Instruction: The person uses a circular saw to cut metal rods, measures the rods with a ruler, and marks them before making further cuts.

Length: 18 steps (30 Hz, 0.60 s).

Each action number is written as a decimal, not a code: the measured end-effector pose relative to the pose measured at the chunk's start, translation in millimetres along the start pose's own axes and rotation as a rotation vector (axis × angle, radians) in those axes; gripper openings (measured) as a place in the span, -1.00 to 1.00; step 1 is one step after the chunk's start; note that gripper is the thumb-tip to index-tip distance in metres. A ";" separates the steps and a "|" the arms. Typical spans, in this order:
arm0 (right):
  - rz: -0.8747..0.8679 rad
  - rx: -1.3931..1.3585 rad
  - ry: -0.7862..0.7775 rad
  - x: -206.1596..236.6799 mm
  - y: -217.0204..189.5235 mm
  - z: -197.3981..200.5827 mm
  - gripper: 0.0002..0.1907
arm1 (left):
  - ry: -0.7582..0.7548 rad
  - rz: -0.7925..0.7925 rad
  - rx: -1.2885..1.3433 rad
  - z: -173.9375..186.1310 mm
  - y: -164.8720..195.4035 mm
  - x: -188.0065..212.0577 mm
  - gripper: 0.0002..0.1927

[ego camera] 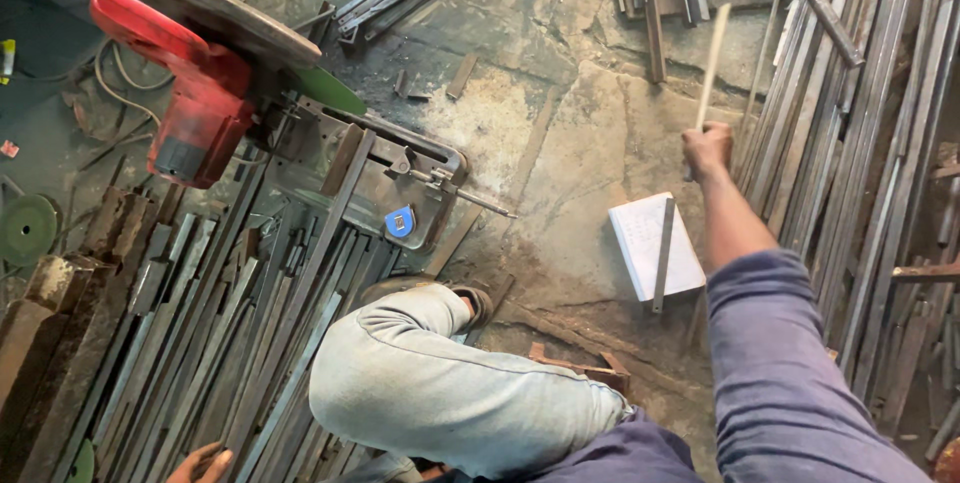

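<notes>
My right hand (706,148) is stretched out over the stone floor and is closed around a thin pale stick (714,48) that points away from me. Just below it lies a white notebook (655,246) with a short metal strip (663,255) resting across it. My left hand (200,463) shows only partly at the bottom edge, resting on a pile of steel bars (230,343); whether it grips one I cannot tell. My bent knee in grey trousers (440,383) is in the middle, with the foot in a sandal.
A red chop saw (200,93) with a large disc stands at the upper left, its vise holding a bar. Long steel bars (860,143) lie along the right side. More strips lie at the top, and a green disc (27,228) lies at the left.
</notes>
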State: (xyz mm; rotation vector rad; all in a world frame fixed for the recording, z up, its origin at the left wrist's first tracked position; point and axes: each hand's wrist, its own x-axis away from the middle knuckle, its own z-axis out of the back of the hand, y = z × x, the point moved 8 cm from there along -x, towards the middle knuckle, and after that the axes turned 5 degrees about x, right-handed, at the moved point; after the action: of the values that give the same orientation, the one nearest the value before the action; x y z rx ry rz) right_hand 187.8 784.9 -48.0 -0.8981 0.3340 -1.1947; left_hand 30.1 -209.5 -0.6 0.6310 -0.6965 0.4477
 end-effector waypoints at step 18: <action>-0.069 -0.268 -0.138 39.7 24.9 -34.5 -0.85 | 0.060 -0.083 -0.046 -3.8 26.1 -9.1 -0.14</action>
State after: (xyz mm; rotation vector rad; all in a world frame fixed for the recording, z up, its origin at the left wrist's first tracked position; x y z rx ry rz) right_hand 196.2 736.6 -79.4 -1.2268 0.3593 -1.1608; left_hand 10.7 -189.6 0.7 0.5982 -0.6196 0.3709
